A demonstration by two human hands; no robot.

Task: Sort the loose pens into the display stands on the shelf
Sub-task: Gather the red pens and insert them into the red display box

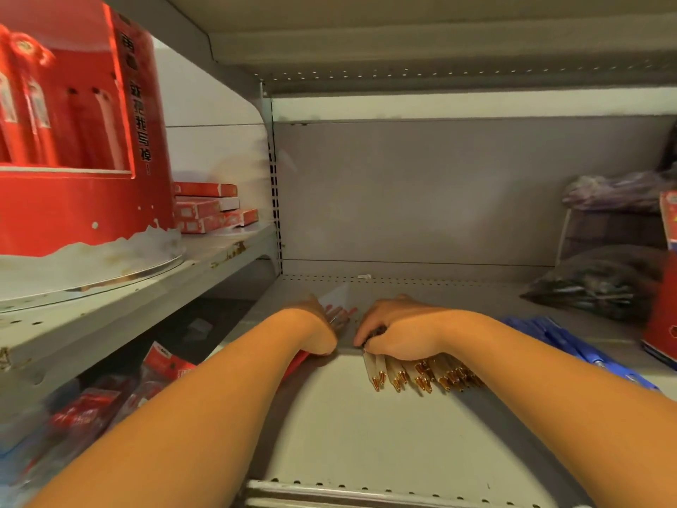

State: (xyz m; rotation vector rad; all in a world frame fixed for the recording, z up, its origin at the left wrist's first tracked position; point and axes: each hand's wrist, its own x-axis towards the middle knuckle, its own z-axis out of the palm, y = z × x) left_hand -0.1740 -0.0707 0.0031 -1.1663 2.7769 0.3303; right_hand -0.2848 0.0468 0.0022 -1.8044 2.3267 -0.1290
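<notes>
Both my hands rest on the grey shelf [366, 434] in the middle of the head view. My left hand [318, 324] lies curled over a bunch of red pens [342, 315] that poke out past its fingers. My right hand [399, 331] is closed over a bundle of pale pens with gold tips [421, 375], which fan out toward me beneath the palm. A clear plastic stand [340, 293] sits just behind my hands. A row of blue pens [571, 346] lies to the right of my right forearm.
A tall red display box [73, 159] stands on the upper left shelf with small red boxes [208, 210] behind it. Bags of dark pens [593, 287] and a red box [663, 324] crowd the right side. Red packets [110, 397] lie on the lower left shelf.
</notes>
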